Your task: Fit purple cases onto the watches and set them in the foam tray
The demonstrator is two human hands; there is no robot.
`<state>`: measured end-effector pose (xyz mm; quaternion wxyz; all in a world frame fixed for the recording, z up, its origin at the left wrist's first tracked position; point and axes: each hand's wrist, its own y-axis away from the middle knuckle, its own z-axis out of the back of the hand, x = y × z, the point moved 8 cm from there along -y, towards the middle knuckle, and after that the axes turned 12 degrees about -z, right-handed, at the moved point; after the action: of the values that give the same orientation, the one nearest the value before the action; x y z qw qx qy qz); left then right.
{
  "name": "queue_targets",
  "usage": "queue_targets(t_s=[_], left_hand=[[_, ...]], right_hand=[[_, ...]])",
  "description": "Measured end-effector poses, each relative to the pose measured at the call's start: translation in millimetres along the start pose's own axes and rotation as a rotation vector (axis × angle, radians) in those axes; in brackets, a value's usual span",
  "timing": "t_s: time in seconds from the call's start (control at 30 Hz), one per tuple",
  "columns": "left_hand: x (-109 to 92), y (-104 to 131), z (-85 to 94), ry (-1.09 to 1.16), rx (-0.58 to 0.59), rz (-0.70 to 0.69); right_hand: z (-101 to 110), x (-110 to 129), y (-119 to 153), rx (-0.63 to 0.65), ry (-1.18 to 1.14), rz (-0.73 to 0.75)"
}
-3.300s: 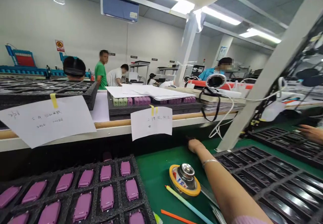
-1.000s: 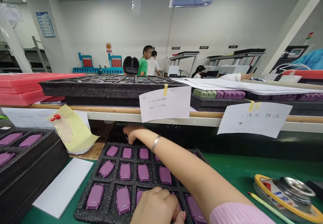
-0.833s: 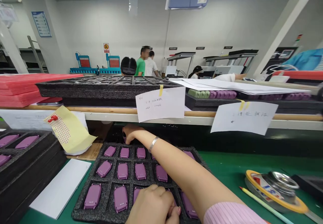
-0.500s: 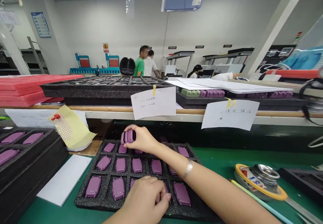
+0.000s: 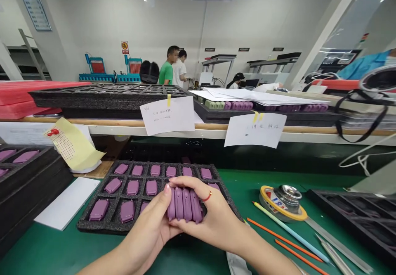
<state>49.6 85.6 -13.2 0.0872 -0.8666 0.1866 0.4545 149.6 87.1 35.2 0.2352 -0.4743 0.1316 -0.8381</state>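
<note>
Several purple watch-shaped cases [image 5: 185,204] stand side by side in a row between my two hands, above the front of a black foam tray. My right hand [image 5: 210,209] wraps round the row from above and below, fingers closed on it. My left hand [image 5: 157,221] presses against the row's left end, with its thumb at the top. Behind and left of my hands, the black foam tray [image 5: 85,224] holds purple cases lying singly in its compartments. My hands hide part of the tray's front right.
A stack of black foam trays [image 5: 34,192] stands left, beside a white card [image 5: 66,202]. At right lie a yellow-rimmed tape roll [image 5: 283,202], orange sticks [image 5: 284,240] and another black tray [image 5: 355,221]. A shelf edge [image 5: 210,131] crosses behind; people are farther back.
My right hand has come back from the tray's far side with the cases, and my left hand has risen from the front compartments to meet it. The view has shifted right.
</note>
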Motion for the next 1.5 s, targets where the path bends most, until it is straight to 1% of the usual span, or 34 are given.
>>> queue_targets(t_s=[0.07,0.13,0.23,0.33,0.4,0.57,0.63,0.7,0.77,0.83,0.93,1.03,1.1,1.17,1.23,1.3,1.4,1.5], left_hand=[[0,1,-4.8,-0.017,-0.023,-0.013],[2,1,-8.9,-0.023,-0.032,-0.002],[5,-1,-12.7,-0.005,-0.041,0.021],[8,-1,-11.5,-0.013,-0.042,0.028],[9,0,-9.1,-0.041,-0.027,0.023],[8,1,-7.6,-0.109,0.042,0.005],[6,0,-8.6,-0.182,0.075,-0.006],[6,-1,-5.9,-0.286,0.070,-0.001],[7,0,-2.1,-0.369,0.058,0.019],[8,2,-1.1,-0.416,0.080,0.032],[8,4,-3.6,-0.438,0.140,0.007],[8,2,-6.4,-0.440,0.175,-0.031],[7,0,-7.3,-0.416,0.163,-0.061],[5,-3,-6.3,-0.388,0.124,-0.074],[7,-3,-4.7,-0.386,0.088,-0.044],[9,0,-3.1,-0.392,0.054,0.001],[10,4,-1.8,-0.362,-0.004,0.026],[11,6,-2.3,-0.333,-0.032,0.013]], right_hand=[[6,5,5,-0.009,-0.002,0.052],[12,8,7,-0.015,-0.037,0.073],[18,5,8,-0.002,-0.132,0.036],[18,2,7,0.022,-0.192,-0.002],[17,2,7,0.033,-0.203,0.007],[13,9,11,0.026,-0.218,0.099],[10,13,13,0.024,-0.194,0.139],[7,16,14,0.028,-0.148,0.163],[5,16,14,0.049,-0.137,0.160],[4,14,13,0.081,-0.180,0.135],[4,11,13,0.103,-0.226,0.099],[4,9,13,0.094,-0.215,0.082],[2,8,14,0.091,-0.197,0.076],[-1,7,13,0.093,-0.156,0.067],[-4,6,13,0.092,-0.122,0.056],[-6,3,12,0.100,-0.142,0.026],[-7,-1,10,0.116,-0.205,-0.001],[-6,2,11,0.118,-0.245,0.047]])
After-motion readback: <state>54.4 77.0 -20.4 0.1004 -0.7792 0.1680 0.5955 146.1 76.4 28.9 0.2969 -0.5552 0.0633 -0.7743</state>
